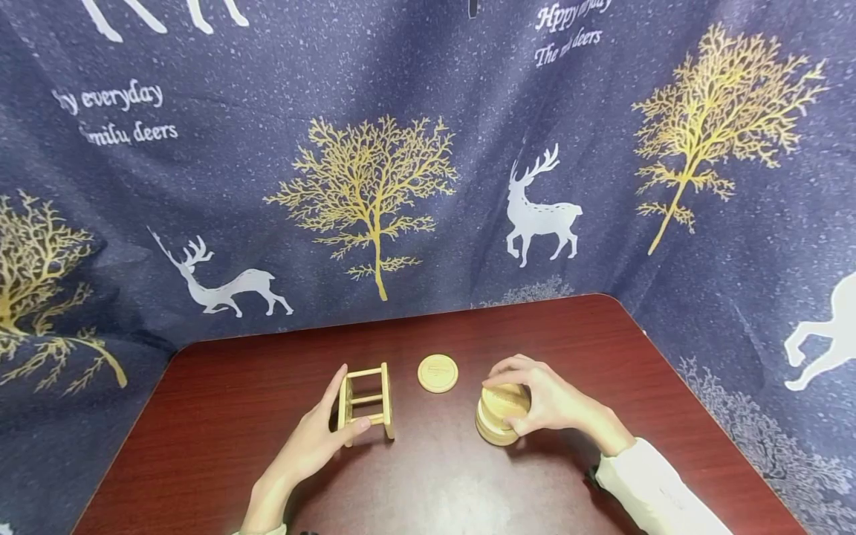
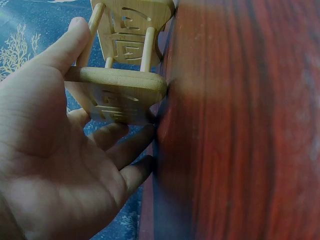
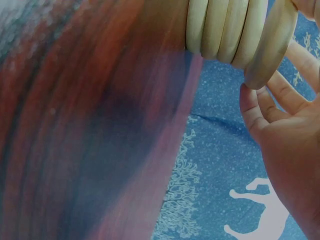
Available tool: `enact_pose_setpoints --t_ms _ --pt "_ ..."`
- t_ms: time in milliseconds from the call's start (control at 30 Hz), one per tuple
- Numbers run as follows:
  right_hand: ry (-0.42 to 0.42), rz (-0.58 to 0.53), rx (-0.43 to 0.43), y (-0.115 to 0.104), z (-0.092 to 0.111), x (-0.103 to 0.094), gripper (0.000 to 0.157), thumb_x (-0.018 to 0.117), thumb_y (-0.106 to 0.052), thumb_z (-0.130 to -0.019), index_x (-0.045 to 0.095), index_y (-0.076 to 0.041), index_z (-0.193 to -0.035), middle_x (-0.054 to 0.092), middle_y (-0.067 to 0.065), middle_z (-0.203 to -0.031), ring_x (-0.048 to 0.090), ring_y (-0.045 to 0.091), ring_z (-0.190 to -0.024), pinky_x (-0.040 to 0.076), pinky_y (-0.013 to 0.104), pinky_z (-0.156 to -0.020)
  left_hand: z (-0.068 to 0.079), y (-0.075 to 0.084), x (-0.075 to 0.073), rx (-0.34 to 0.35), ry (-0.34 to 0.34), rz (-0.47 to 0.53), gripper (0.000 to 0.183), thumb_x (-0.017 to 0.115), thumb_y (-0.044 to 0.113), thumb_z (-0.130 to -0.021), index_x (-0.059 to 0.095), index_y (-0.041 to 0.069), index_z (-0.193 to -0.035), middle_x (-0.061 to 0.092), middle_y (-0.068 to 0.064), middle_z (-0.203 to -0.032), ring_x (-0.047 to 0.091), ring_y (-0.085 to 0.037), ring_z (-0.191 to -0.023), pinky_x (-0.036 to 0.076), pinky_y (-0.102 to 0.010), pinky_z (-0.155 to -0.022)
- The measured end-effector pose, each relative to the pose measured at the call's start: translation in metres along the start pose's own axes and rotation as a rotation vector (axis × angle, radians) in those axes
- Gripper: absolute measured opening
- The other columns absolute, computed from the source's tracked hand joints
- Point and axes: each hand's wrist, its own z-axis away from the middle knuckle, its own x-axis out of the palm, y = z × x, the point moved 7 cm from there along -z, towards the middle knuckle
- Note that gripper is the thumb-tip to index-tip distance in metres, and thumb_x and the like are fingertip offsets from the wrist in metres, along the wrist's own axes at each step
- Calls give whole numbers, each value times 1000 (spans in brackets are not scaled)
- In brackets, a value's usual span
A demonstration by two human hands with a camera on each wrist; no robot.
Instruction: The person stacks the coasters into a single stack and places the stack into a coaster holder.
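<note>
On the left of the table, my left hand (image 1: 309,448) holds a small wooden coaster rack (image 1: 387,401) with two side panels joined by rods. The left wrist view shows the thumb along a rod and the fingers against the near panel, which has cut-out patterns. To the right, my right hand (image 1: 550,397) pinches a round wooden coaster (image 1: 506,402) by its edge. This coaster is tilted over a stack of several coasters (image 3: 225,30), partly lifted from it. Another round coaster (image 1: 438,374) lies flat between the hands, farther back.
The dark red wooden table (image 1: 428,475) has rounded back corners. Behind it hangs a blue cloth (image 1: 468,223) printed with gold trees and white deer. Pale sleeves cover both forearms.
</note>
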Motion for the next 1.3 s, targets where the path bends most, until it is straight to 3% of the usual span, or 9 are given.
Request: enact_pose_setpoints --t_ms 300,667,1300 --pt "-26 -3 4 -1 0 4 60 91 -27 -68 84 -14 -126 72 1 -125 68 17 -114 59 39 -93 1 1 -1 10 -2 16 109 85 48 -97 13 40 -179 68 -3 -76 59 -20 -55 53 -33 -60" --pt "-60 12 25 -6 0 5 62 93 -26 -68 84 -16 -128 71 -2 -129 66 16 -119 59 39 -97 0 0 0 -6 1 9 110 86 52 -96 12 46 -178 68 -3 -75 59 -20 -55 53 -32 -60" --pt "-86 17 -1 -10 -1 9 62 91 -25 -68 84 -14 -129 72 -1 -129 65 17 -120 59 42 -97 1 2 -1 -4 1 1 110 85 50 -97 12 41 -179 67 -4 -76 58 -20 -55 52 -32 -62"
